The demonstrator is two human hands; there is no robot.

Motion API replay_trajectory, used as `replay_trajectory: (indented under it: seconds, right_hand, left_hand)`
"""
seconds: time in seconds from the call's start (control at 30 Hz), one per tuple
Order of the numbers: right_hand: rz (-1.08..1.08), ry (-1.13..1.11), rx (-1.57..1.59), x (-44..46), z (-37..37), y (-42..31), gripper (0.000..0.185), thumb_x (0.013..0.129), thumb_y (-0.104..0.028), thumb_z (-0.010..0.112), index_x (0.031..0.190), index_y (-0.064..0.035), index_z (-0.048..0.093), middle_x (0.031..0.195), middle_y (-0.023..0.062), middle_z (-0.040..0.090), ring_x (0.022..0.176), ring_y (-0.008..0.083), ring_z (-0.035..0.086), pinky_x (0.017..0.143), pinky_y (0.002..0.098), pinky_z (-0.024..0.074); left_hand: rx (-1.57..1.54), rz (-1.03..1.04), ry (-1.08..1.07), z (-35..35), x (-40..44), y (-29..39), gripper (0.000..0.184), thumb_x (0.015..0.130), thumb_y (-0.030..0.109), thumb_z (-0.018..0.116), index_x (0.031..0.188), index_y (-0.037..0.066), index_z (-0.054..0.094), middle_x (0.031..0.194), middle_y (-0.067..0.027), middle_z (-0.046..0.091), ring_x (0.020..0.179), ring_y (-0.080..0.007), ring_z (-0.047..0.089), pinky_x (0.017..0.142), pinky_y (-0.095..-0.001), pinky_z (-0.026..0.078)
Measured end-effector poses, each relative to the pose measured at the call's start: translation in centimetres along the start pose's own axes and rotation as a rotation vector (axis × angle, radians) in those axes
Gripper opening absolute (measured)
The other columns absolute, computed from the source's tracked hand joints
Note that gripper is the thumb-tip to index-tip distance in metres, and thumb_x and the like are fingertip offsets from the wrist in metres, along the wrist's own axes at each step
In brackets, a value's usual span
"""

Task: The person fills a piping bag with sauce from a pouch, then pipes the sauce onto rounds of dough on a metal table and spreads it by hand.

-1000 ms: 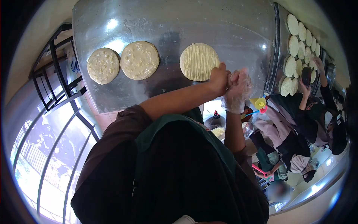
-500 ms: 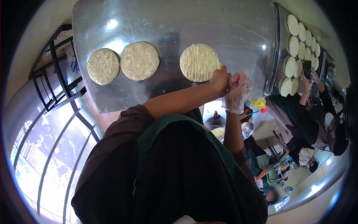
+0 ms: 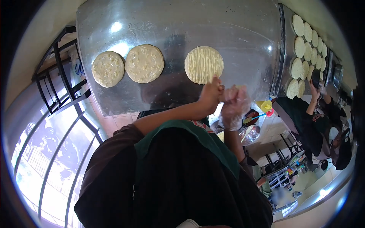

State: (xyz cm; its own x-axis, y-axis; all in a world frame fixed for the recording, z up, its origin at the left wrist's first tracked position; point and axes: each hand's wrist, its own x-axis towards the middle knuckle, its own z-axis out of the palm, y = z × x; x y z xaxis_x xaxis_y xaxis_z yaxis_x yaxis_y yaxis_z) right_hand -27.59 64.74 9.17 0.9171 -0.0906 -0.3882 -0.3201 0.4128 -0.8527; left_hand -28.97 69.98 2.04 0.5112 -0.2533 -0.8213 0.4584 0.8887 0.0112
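Note:
A round flat dough [image 3: 204, 65] lies on the metal table, its top covered in thin pale stripes of cream. At its lower edge is my bare left hand [image 3: 211, 94], fingers closed and pointing up toward the stripes. Close against it, my right hand [image 3: 235, 104] wears a clear plastic glove and is also closed, slightly blurred. Both seem to grip a piping bag, mostly hidden by the fingers. To the left sit two more dough rounds, one larger [image 3: 144, 63] and one smaller [image 3: 108, 69], both with a glossy, lumpy topping.
The metal table [image 3: 243, 22] reflects light. On a tray at the right are many pale dough rounds [image 3: 299, 48]. A co-worker [image 3: 317, 110] there holds a dark object over them. Below the table edge are bowls [image 3: 249, 133] and a yellow cup [image 3: 265, 105]. Black metal railings stand left.
Both hands have moved left and down, from the striped dough's right edge to its lower edge. The view has shifted slightly, and the co-worker's dark tool has moved.

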Motion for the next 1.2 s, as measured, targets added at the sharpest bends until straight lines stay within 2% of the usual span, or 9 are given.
replay_trajectory:
  seconds: [0.03,0.1,0.27,0.5,0.67,0.73,1.03,1.1,1.2]
  right_hand:
    - [-0.372,-0.068,-0.611,0.0,0.6,0.3,0.035,0.095,-0.026,0.045,0.065,-0.0089,0.040,0.058,-0.0018,0.035,0.051,0.0080,0.032,0.051,0.0238,0.0323]
    - [-0.656,-0.159,-1.124,0.3,1.7,1.2,0.033,0.094,-0.025,0.046,0.066,-0.0082,0.042,0.059,-0.0019,0.038,0.053,0.0069,0.034,0.051,0.0232,0.0299]
    - [0.093,-0.193,-0.201,1.3,4.8,3.1,0.035,0.093,-0.026,0.048,0.064,-0.0078,0.045,0.058,-0.0024,0.041,0.054,0.0057,0.034,0.050,0.0231,0.0253]
    - [0.164,-0.200,-0.270,-1.0,2.7,3.8,0.038,0.094,-0.026,0.045,0.061,-0.0074,0.044,0.056,-0.0013,0.041,0.053,0.0070,0.035,0.049,0.0238,0.0260]
    - [0.042,-0.186,-0.251,-2.3,2.3,2.4,0.038,0.095,-0.027,0.045,0.063,-0.0068,0.045,0.059,0.0000,0.042,0.054,0.0085,0.035,0.051,0.0246,0.0270]
    - [-0.043,-0.165,-0.168,-2.6,3.1,0.9,0.037,0.095,-0.027,0.046,0.064,-0.0065,0.046,0.061,0.0003,0.043,0.055,0.0086,0.035,0.052,0.0245,0.0271]
    - [-0.273,-0.184,0.006,-1.8,2.7,-3.3,0.034,0.093,-0.027,0.047,0.067,-0.0041,0.046,0.061,0.0025,0.039,0.053,0.0112,0.033,0.049,0.0254,0.0255]
    - [-0.332,-0.105,-0.042,-1.2,2.0,-4.6,0.036,0.094,-0.030,0.045,0.068,-0.0050,0.043,0.061,0.0018,0.036,0.052,0.0104,0.033,0.047,0.0251,0.0244]
    - [-0.464,-0.049,-0.093,-0.3,1.5,-6.7,0.036,0.095,-0.034,0.042,0.071,-0.0079,0.041,0.062,0.0004,0.033,0.053,0.0090,0.030,0.047,0.0239,0.0228]
  left_hand:
    - [-0.016,0.044,0.040,-0.3,-0.5,0.9,0.038,0.097,0.043,0.037,0.095,0.006,0.046,0.065,-0.0006,0.042,0.053,-0.0099,0.042,0.048,-0.0262,0.037]
    - [0.155,0.185,0.084,-1.6,-0.4,2.1,0.037,0.097,0.042,0.036,0.094,0.005,0.044,0.063,0.0003,0.042,0.051,-0.0105,0.041,0.046,-0.0263,0.036]
    - [-0.151,0.153,0.180,-0.7,-0.7,5.6,0.035,0.099,0.035,0.031,0.093,0.004,0.046,0.065,-0.0041,0.046,0.056,-0.0160,0.049,0.054,-0.0311,0.045]
    - [-0.069,0.051,0.198,-2.0,-3.3,3.6,0.044,0.099,0.038,0.028,0.101,-0.002,0.048,0.082,-0.0122,0.055,0.078,-0.0232,0.059,0.069,-0.0368,0.050]
    - [0.004,0.179,0.134,-5.8,-2.5,2.3,0.058,0.095,0.051,0.030,0.112,-0.002,0.045,0.101,-0.0152,0.053,0.088,-0.0232,0.056,0.081,-0.0376,0.046]
    - [0.471,0.443,0.598,-7.0,-2.2,4.1,0.067,0.093,0.058,0.029,0.121,-0.003,0.040,0.107,-0.0146,0.050,0.094,-0.0219,0.051,0.084,-0.0361,0.043]
    - [0.902,0.526,0.268,-6.0,4.8,7.4,0.085,0.083,0.076,0.017,0.123,0.004,0.040,0.108,-0.0093,0.049,0.100,-0.0206,0.046,0.082,-0.0372,0.039]
    - [0.915,0.501,0.190,-2.9,4.9,6.0,0.075,0.093,0.059,0.014,0.094,-0.005,0.052,0.097,-0.0250,0.056,0.096,-0.0369,0.053,0.084,-0.0458,0.038]
    - [1.029,0.586,0.128,-0.1,8.7,2.5,0.071,0.094,0.055,0.018,0.094,-0.006,0.055,0.098,-0.0284,0.057,0.095,-0.0455,0.053,0.085,-0.0480,0.040]
